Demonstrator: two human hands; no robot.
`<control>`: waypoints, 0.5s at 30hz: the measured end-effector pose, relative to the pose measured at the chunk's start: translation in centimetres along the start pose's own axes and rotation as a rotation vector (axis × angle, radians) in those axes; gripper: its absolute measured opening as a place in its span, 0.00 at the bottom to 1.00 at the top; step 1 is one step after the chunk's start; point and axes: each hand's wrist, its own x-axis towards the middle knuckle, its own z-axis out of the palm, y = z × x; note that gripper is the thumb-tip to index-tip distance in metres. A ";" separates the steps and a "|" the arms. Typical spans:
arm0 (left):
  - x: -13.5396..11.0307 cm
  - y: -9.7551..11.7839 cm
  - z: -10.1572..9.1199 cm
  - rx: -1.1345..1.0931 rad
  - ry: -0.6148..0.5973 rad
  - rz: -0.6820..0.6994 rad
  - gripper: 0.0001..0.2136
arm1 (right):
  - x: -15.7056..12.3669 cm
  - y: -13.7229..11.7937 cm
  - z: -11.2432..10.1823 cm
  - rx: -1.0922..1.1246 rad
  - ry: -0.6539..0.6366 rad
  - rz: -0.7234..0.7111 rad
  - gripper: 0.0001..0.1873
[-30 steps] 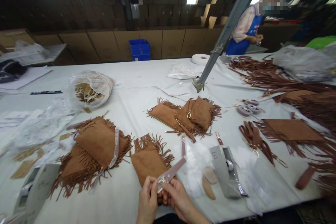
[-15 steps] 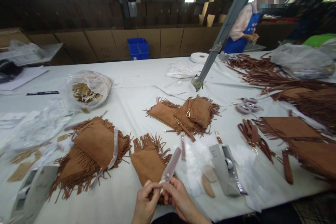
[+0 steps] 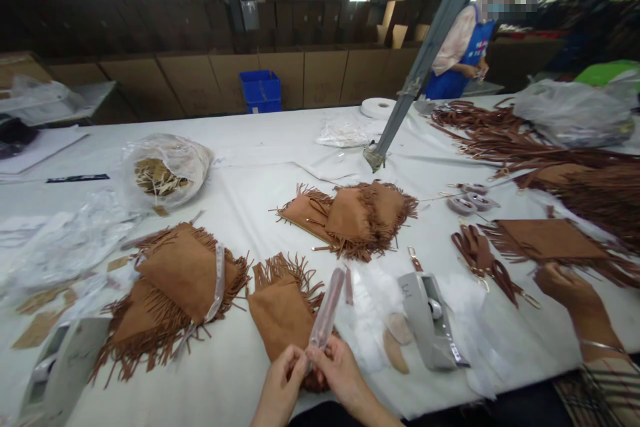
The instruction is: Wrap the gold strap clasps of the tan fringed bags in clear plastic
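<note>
Pinching the near end of a wrapped strap, the left hand and right hand meet at the lower end of a fringed bag, the 2 thumbs close together. Each grip is narrow, thumb against fingers, and the strap slants up and away over that bag's right-hand fringe; whether it touches is hard to tell. Just left of the bag on the white desk lie stacked bags, a pale strip across the upper 1. Beyond the bag, toward its right, sits a bag pile. To the bag's right stands a grey dispenser, with a strap bundle farther out. Well to the bag's right, another person's hand is at the near edge of a flat bag.
</note>
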 end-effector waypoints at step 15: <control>-1.0 -1.9 -0.1 -0.070 0.045 -0.192 0.25 | -3.8 0.3 -18.4 -0.503 0.887 -0.010 0.30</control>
